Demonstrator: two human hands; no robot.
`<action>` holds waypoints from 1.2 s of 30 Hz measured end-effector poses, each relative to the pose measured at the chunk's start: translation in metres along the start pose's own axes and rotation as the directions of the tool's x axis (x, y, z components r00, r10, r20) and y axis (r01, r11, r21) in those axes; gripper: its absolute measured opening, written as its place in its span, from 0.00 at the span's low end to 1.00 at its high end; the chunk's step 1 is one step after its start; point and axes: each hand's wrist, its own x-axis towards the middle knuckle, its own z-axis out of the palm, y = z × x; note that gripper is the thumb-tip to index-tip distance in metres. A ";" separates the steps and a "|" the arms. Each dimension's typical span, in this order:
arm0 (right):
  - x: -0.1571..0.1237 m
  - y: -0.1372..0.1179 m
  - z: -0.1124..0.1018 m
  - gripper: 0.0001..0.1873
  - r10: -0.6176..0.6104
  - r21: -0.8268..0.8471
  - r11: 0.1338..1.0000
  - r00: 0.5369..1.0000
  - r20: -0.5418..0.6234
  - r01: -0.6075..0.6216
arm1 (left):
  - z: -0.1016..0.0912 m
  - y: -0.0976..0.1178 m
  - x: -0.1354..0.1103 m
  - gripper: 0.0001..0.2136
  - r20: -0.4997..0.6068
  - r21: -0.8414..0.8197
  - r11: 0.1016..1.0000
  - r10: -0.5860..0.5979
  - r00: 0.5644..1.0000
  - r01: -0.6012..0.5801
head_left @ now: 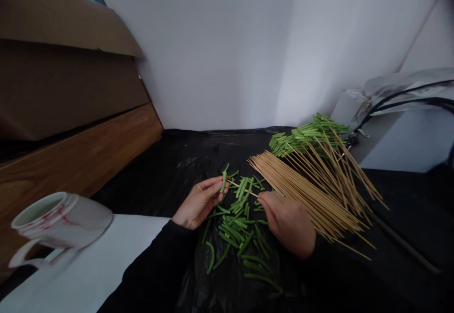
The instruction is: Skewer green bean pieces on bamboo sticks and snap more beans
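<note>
My left hand pinches a short green bean piece upright between thumb and fingers. My right hand grips a thin bamboo skewer whose tip points left and meets the bean piece. Between and below both hands lies a loose heap of cut green bean pieces on black plastic sheeting. Both sleeves are black.
A fanned pile of bamboo skewers lies right of my hands, with a stack of longer green beans behind it. A white mug stands at the near left on a white surface. Wooden panels rise on the left; cables and a plastic bag sit at the far right.
</note>
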 end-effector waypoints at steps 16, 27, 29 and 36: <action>-0.001 -0.001 0.002 0.14 0.008 -0.027 1.000 0.998 0.056 -0.007 | 0.002 0.000 -0.001 0.12 -0.009 0.001 1.000 0.001 1.000 -0.001; -0.001 0.000 0.001 0.14 0.007 -0.004 1.000 0.998 0.055 -0.007 | 0.003 -0.001 -0.001 0.11 -0.007 0.000 1.000 0.011 1.000 -0.011; -0.001 -0.001 0.001 0.14 0.008 0.002 1.000 0.997 0.071 -0.008 | 0.002 -0.001 -0.001 0.12 0.009 0.008 1.000 0.018 1.000 -0.018; -0.004 -0.001 0.006 0.14 0.033 0.055 0.998 0.993 0.111 -0.039 | 0.002 -0.005 -0.001 0.12 0.024 0.063 0.997 0.032 0.999 -0.033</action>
